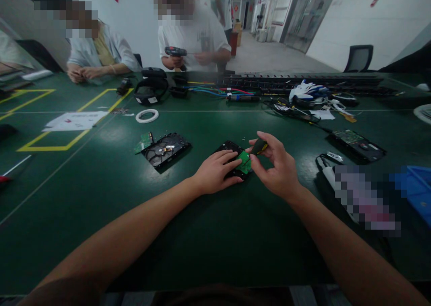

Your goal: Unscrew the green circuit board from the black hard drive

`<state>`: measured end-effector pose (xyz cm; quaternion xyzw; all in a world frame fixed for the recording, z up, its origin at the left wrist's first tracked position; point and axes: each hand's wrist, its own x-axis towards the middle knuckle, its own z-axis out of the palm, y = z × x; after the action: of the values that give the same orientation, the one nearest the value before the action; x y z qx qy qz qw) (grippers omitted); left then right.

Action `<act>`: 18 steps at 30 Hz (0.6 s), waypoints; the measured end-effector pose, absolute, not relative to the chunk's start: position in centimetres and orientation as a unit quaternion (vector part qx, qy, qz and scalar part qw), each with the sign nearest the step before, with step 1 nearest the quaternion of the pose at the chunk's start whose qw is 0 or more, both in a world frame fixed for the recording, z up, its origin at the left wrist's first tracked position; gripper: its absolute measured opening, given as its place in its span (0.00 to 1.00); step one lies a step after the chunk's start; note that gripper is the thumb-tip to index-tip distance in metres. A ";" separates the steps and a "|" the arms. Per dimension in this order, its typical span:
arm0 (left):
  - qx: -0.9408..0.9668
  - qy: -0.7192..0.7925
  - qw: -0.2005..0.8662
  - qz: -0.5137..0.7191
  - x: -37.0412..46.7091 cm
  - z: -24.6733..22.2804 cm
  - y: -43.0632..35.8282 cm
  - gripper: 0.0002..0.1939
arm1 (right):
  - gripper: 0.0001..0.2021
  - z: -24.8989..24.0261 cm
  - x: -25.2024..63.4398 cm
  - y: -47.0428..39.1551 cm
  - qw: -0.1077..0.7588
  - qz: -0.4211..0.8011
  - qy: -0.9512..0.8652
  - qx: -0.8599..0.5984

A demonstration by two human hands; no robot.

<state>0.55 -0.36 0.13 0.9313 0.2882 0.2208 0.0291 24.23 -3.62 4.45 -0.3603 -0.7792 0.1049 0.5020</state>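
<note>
A black hard drive (229,145) with a green circuit board (246,163) facing up lies on the table in front of me. My left hand (218,169) holds it down, fingers stretched over the drive and board, thumb along the near edge. Between the thumb and fingertips of my right hand (274,164) is a screwdriver (258,147) with a dark, yellow-marked handle. It slants down toward the board; its tip is too small to make out. To the left sits another drive casing (168,149), a loose green board (144,143) at its corner.
A third hard drive (358,145) lies right, near a blurred-out pouch-like item (365,198) and a blue bin (419,191). Behind are a white tape roll (147,116), cables (222,91) and gloves (308,91). Across the table, one person holds a power drill (175,51); another sits.
</note>
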 end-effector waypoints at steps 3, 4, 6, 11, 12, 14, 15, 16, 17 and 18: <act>0.931 0.288 0.030 0.221 0.5 0.1 -0.3 0.33 | 0.37 4.6 24.2 -3.8 0.489 0.107 -0.787 -0.360; 0.931 0.288 0.030 0.222 0.5 0.0 -0.3 0.33 | 0.36 4.6 24.2 -3.8 0.489 0.107 -0.789 -0.358; 0.931 0.287 0.029 0.224 0.5 0.0 -0.3 0.33 | 0.36 4.6 24.2 -3.9 0.489 0.103 -0.790 -0.354; 0.932 0.285 0.029 0.224 0.5 0.2 -0.4 0.33 | 0.36 4.6 24.4 -3.8 0.489 0.102 -0.785 -0.366; 0.932 0.285 0.030 0.223 0.5 0.3 -0.4 0.33 | 0.36 4.6 24.5 -3.8 0.489 0.104 -0.784 -0.368; 0.932 0.285 0.031 0.224 0.5 0.3 -0.4 0.32 | 0.36 4.5 24.6 -3.7 0.486 0.106 -0.784 -0.370; 0.931 0.285 0.032 0.224 0.6 0.3 -0.4 0.32 | 0.36 4.5 24.6 -3.7 0.485 0.105 -0.786 -0.370; 0.931 0.285 0.031 0.225 0.6 0.3 -0.4 0.32 | 0.35 4.5 24.6 -3.7 0.483 0.103 -0.787 -0.370; 0.931 0.285 0.031 0.226 0.6 0.3 -0.4 0.32 | 0.35 4.4 24.6 -3.7 0.483 0.101 -0.787 -0.370; 0.931 0.285 0.030 0.226 0.6 0.3 -0.4 0.33 | 0.35 4.4 24.6 -3.7 0.483 0.098 -0.787 -0.371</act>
<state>0.57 -0.39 0.27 0.9310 0.2851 0.2258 0.0299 24.57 -3.72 4.42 -0.3708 -0.7874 0.0981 0.4825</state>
